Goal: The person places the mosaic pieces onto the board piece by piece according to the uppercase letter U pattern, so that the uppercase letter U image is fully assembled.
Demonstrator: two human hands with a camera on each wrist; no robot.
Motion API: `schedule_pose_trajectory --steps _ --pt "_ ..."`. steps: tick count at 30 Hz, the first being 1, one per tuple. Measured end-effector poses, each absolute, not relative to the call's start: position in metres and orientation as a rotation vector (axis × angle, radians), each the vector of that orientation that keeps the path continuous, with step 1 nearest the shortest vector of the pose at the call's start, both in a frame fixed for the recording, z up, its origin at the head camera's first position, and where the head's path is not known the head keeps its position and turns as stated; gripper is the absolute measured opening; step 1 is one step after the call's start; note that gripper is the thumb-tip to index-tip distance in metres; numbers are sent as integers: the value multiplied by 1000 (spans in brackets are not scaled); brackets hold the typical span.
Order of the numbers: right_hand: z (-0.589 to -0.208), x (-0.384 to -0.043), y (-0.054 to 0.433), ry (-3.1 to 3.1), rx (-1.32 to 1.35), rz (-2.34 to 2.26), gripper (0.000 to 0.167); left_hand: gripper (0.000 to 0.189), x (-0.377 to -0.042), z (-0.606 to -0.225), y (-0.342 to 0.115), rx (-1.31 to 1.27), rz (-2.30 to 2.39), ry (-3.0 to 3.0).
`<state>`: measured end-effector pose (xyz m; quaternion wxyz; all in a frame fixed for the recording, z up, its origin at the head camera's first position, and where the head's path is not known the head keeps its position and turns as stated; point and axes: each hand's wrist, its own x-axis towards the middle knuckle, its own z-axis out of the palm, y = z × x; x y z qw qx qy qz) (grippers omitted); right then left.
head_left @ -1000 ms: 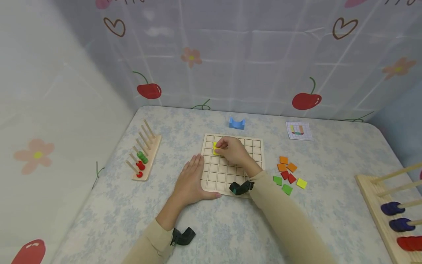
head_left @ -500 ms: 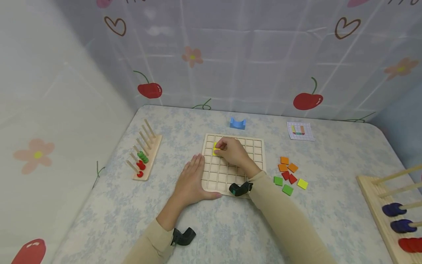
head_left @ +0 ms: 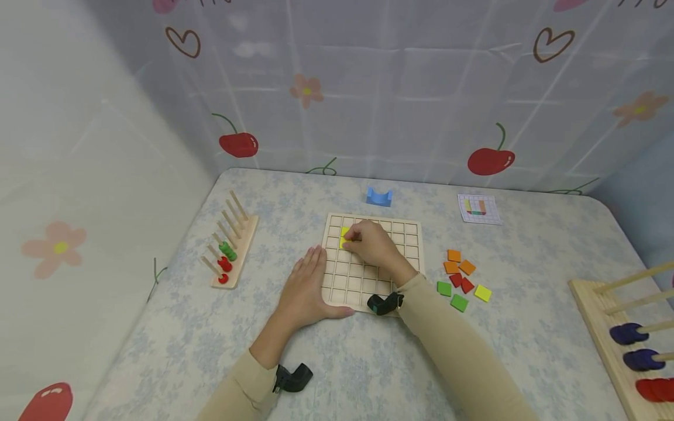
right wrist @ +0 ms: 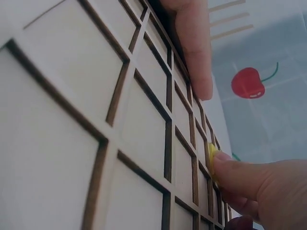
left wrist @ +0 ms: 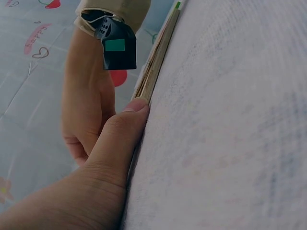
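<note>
A square wooden grid board point(head_left: 341, 282) lies on the table between both hands. Along its left edge rest the straight fingers of my left hand point(head_left: 304, 287), with the thumb stretched along the near edge; the left wrist view shows that thumb point(left wrist: 117, 143) against the board's side point(left wrist: 156, 67). My right hand point(head_left: 375, 244) reaches over the grid and pinches a yellow tile point(right wrist: 211, 152) at the upper left cells. More yellow point(head_left: 344, 230) shows just beyond the fingertips; whether it is a separate tile is hard to tell.
Right of the board lie orange tiles point(head_left: 454, 255), red tiles point(head_left: 467, 285), green tiles point(head_left: 459, 302) and a yellow tile point(head_left: 482, 293). Behind are a blue arched block point(head_left: 379, 197) and a pattern card point(head_left: 479, 209). Peg racks stand left point(head_left: 243, 251) and right point(head_left: 595, 327).
The right fingertips have shifted very slightly at the yellow tile, and a little more yellow shows. My left hand stays in place on the board's edge.
</note>
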<state>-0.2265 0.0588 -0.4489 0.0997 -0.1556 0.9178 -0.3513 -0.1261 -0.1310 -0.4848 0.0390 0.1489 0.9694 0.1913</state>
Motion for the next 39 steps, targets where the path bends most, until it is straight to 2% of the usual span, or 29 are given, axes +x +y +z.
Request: schedule_pose_trajectory --steps 7,16,26,39 --pt "-445 -220 65 2739 -513 -1005 10 143 -126 -484 -129 459 594 2965" --pt "-432 -206 94 2693 -476 -1126 21 144 -126 -486 -129 430 573 2965" --pt "-418 -185 152 2738 -454 -1123 21 143 -126 -488 -129 433 612 2979" --pt "-415 -151 240 2773 -215 -1035 30 142 -125 -488 -130 456 626 2986"
